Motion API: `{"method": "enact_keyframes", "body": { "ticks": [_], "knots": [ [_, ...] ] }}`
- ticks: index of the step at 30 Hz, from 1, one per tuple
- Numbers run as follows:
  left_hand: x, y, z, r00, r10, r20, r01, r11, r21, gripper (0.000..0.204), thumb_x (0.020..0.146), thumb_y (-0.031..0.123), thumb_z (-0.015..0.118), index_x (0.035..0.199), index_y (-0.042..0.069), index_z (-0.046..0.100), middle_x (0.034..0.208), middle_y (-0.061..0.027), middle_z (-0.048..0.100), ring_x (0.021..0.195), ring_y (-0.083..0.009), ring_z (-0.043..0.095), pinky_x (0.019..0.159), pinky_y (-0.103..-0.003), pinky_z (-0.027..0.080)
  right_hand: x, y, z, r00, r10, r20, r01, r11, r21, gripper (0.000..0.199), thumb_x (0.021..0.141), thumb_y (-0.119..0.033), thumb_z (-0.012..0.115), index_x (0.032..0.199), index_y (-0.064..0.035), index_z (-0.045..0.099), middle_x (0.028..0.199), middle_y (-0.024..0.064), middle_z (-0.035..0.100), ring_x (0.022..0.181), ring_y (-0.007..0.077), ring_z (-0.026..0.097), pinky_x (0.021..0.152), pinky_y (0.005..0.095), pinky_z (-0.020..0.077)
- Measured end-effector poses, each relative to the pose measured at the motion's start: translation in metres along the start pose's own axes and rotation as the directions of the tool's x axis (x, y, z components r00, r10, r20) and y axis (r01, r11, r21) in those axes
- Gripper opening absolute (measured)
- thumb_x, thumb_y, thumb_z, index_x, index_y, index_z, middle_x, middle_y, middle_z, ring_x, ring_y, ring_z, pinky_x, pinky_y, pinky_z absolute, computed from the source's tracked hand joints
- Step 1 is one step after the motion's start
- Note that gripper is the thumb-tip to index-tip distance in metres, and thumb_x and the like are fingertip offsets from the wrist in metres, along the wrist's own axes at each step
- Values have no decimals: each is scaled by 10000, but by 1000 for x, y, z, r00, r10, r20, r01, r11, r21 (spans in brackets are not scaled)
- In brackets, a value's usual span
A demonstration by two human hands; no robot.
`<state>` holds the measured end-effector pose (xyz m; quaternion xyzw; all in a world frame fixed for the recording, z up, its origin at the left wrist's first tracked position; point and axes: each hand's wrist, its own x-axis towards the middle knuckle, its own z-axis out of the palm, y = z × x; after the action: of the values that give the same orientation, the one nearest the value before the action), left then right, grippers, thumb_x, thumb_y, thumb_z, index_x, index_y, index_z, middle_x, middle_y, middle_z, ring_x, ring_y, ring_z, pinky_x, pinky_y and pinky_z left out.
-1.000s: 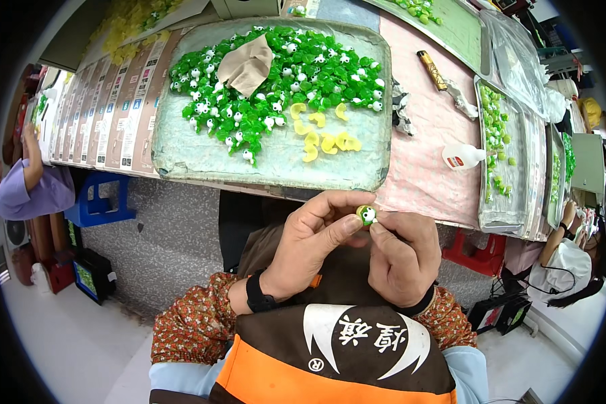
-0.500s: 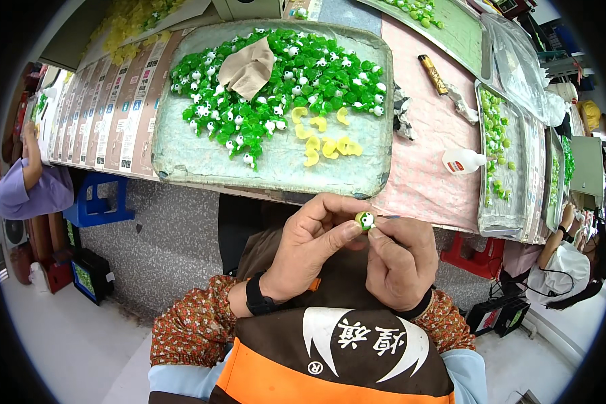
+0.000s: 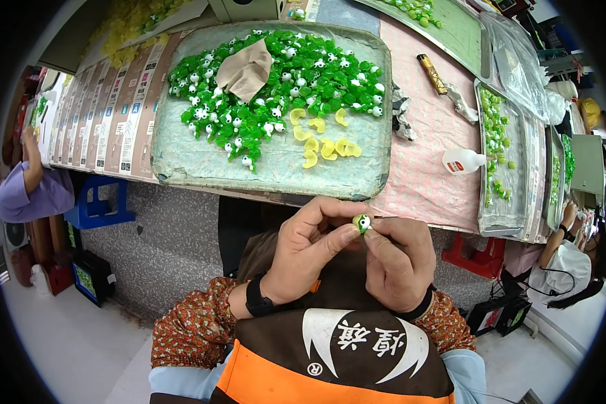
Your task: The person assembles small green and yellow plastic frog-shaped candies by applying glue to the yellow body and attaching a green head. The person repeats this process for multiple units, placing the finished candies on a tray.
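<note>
Between the thumb and fingertips of my left hand [image 3: 301, 246] is a small green and yellow plastic figure [image 3: 362, 223] with a white and black eye. My right hand [image 3: 400, 262] is closed close against the figure's right side. A thin dark stick [image 3: 388, 217] shows along its index finger; its tip and kind are too small to tell. Both hands are just in front of the table edge. Beyond them lies a cloth-lined tray [image 3: 262, 176] bearing a heap of green pieces with white eyeballs [image 3: 303, 74] and several loose curved yellow pieces [image 3: 328, 148].
A brown scrap [image 3: 246, 71] rests on the heap. To the right are a white bottle [image 3: 462, 161], a dark gold tube [image 3: 431, 74], crumpled rags [image 3: 401, 113] and a tray of light green pieces [image 3: 516, 202]. Co-workers sit left and right; a blue stool [image 3: 99, 202] stands left.
Both hands have shifted very slightly left with the figure, which is turned a little between the fingers. The things on the table have stayed put.
</note>
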<state>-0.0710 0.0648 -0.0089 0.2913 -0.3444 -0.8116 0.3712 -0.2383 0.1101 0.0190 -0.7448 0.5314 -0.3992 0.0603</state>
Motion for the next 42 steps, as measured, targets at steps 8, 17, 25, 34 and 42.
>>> {"method": "enact_keyframes", "body": {
  "ticks": [8, 17, 25, 34, 42],
  "knots": [
    [1, -2, -1, 1000, -8, -5, 8, 1000, -20, 283, 1011, 80, 601, 1276, -16, 573, 1137, -69, 657, 1034, -112, 633, 878, -269, 565, 0, 3, 5, 986, 162, -30, -153, 967, 204, 305, 764, 120, 727, 1031, -9, 659, 899, 127, 643, 748, 251, 668, 621, 321, 541],
    [1, -2, -1, 999, -30, -10, 30, 999, -22, 286, 1010, 76, 602, 1280, -14, 577, 1134, -64, 659, 1026, -104, 632, 876, -260, 562, -1, 2, 4, 982, 186, -47, -171, 959, 224, 303, 767, 126, 713, 1034, -8, 662, 912, 138, 655, 760, 252, 672, 627, 326, 546],
    [2, -3, -2, 1000, -19, -9, 19, 999, -29, 263, 1005, 54, 602, 1257, -20, 602, 1139, -60, 660, 1021, -103, 634, 871, -265, 566, -6, 4, 3, 998, 63, -13, -61, 993, 97, 348, 774, 132, 721, 1077, -16, 635, 961, 155, 651, 797, 276, 668, 681, 339, 545],
    [1, -4, -1, 1000, 21, 5, -21, 999, 45, 263, 1001, 37, 602, 1257, -24, 613, 1143, -59, 657, 1028, -96, 626, 876, -254, 556, -11, 12, 7, 991, -125, -35, 125, 992, 0, 378, 725, 107, 721, 1096, 77, 659, 1008, 185, 658, 802, 292, 674, 658, 352, 577],
    [2, -10, -2, 1000, 12, 4, -12, 999, 30, 268, 1001, 34, 601, 1263, -18, 611, 1148, -57, 654, 1025, -96, 627, 862, -258, 562, -12, 15, 8, 989, -147, -31, 146, 989, -32, 356, 724, 101, 711, 1073, 106, 644, 987, 195, 642, 785, 303, 668, 648, 363, 575]
  ]
}}
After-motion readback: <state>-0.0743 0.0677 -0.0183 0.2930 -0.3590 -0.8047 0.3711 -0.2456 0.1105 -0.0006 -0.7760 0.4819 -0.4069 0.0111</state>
